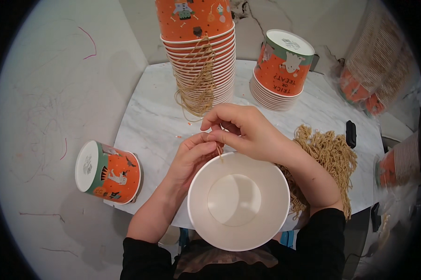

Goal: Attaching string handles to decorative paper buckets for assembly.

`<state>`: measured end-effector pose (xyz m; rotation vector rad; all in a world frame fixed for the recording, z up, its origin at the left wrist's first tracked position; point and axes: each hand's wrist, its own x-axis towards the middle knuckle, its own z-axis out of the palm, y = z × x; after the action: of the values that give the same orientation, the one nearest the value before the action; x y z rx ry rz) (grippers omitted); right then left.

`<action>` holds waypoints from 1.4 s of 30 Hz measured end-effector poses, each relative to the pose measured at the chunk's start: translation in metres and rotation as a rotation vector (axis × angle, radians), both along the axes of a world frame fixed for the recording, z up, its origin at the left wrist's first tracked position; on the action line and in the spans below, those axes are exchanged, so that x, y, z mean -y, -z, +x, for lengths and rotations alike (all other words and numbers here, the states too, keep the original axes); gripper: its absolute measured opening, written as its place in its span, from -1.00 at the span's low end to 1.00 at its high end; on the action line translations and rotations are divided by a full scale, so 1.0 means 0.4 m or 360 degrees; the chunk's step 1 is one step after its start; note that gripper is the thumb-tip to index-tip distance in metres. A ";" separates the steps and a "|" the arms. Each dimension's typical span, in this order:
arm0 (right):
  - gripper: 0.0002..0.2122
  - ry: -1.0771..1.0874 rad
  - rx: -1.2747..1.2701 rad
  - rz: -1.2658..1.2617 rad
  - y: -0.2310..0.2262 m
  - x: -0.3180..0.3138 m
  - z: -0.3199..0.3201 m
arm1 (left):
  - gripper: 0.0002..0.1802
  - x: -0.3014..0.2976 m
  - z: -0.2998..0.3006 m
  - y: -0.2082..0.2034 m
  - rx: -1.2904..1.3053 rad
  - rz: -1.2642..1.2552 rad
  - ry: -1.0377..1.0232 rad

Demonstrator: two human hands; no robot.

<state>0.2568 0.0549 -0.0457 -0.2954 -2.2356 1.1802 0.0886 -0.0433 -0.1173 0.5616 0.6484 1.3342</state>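
Note:
A paper bucket [238, 235], white inside, sits with its open mouth toward me near the table's front edge. At its far rim, a short bit of tan cord [221, 152] shows by my fingertips. My left hand [190, 159] pinches this cord beside the rim, thumb against curled fingers. From the right, my right hand [243, 129] reaches over the rim; its closed thumb and fingers meet the left fingertips on the cord. The fingers hide most of the cord and its attachment point.
A tall stack of upside-down orange buckets [196, 60] with tan cords draped down it stands behind. A shorter stack [283, 74] is at back right. One bucket [115, 172] lies at left. A tan cord heap [329, 163], black object [351, 134] and plastic-wrapped stack [376, 60] are right.

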 end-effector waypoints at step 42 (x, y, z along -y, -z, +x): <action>-0.83 0.0386 -0.0192 0.0855 0.041 -0.014 -0.021 | -0.85 0.001 0.000 0.009 0.0147 -0.0082 0.0344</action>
<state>0.2484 0.0604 -0.0620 -0.2568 -2.2341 0.4343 0.0886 -0.0438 -0.1207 0.5100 0.5293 1.1307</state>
